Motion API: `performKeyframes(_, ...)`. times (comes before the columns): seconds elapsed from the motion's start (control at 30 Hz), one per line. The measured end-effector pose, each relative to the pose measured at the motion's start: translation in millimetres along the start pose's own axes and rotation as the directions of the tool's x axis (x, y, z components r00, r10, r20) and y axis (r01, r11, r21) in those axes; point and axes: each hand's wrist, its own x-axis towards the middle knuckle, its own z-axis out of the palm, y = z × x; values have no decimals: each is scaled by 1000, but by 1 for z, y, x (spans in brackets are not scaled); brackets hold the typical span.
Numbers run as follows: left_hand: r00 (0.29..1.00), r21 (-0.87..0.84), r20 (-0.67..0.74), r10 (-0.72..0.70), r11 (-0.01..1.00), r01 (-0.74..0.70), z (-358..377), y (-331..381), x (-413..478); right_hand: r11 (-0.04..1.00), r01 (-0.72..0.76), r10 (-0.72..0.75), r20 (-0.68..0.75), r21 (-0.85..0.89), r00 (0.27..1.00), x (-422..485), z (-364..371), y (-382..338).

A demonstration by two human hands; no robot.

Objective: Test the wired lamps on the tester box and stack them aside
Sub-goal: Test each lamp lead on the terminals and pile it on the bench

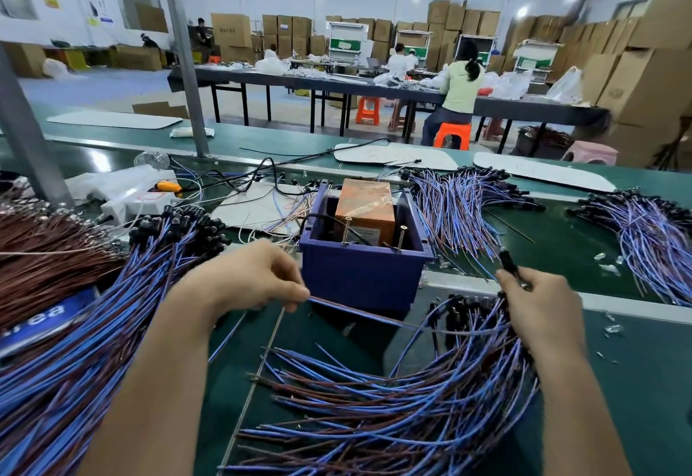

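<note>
Lamp (508,264) held just in front of tester box (361,273): right hand (539,307) fingers clamped on black head, left hand (258,277) pinching wire ends. Looks light, floppy; best gripped at both ends.

left grip (256,277) pinches lamp wire (355,311) | right grip (539,299) holds black lamp head (508,261) | purple tester box (359,275) just behind
</note>
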Motion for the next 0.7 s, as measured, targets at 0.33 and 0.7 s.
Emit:
performKeyframes(0.33,979,-519,-157,130,833,-194,9,27,-1,965,-65,104,145,-255,984,-11,16,-22)
performKeyframes(0.7,980,-748,-199,10,644,-159,47,46,18,822,161,-378,313,547,871,-58,45,-80)
